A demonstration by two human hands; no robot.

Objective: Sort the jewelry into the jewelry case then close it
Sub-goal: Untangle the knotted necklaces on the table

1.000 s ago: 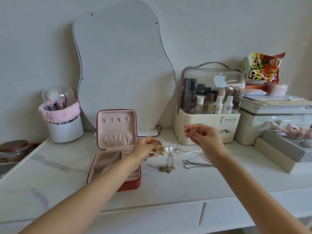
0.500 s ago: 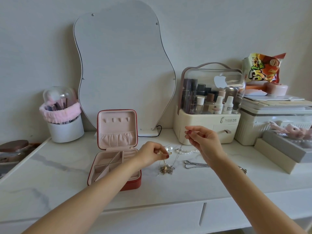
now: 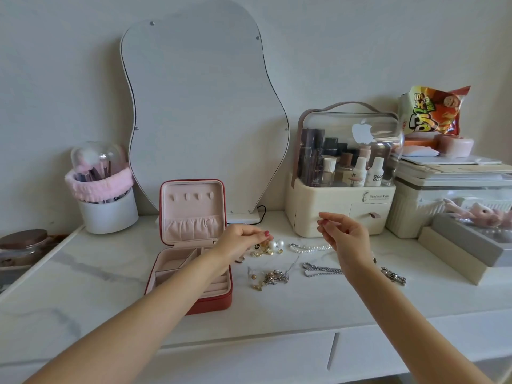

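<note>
Tangled chains (image 3: pixel 273 277) dropped beside silver chain (image 3: pixel 321 270).

A plain pale wall (image 3: pixel 332 37) is seen at the far side. Against it a wavy-edged mirror (image 3: pixel 202 112) is leaned on a white marble-patterned vanity top (image 3: pixel 83 295), lit softly and evenly.

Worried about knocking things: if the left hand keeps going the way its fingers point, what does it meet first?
Probably the small gold earrings and white pearl studs just beyond the left hand fingertips, though depth is unclear.
</note>
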